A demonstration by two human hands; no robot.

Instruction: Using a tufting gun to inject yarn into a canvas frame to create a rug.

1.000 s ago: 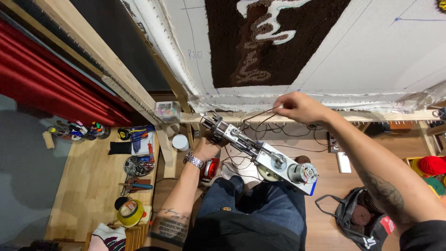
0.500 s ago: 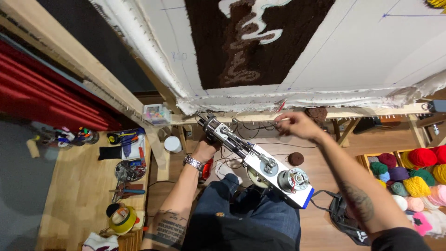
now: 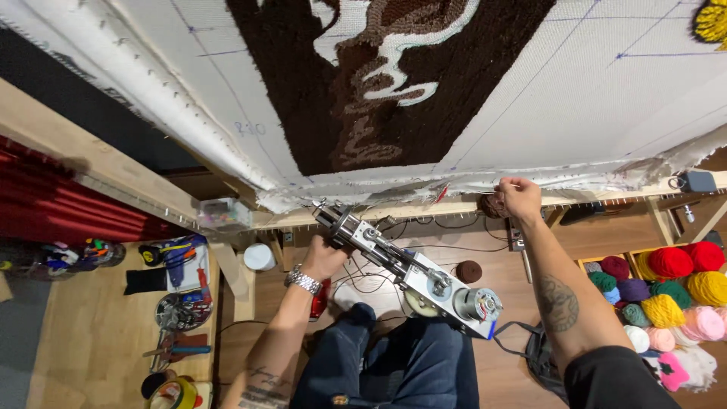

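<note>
Bright, even light — edges warped.

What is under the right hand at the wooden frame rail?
A dark brown yarn ball sits under the right hand, against the wooden frame rail. The fingers cover most of it.

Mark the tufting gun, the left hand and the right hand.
tufting gun [image 3: 424, 282], head view, on the metal body just ahead of the motor.
left hand [image 3: 324, 257], head view, back of the hand, gripping the gun.
right hand [image 3: 519, 198], head view, knuckles, up at the frame's lower rail.
</note>
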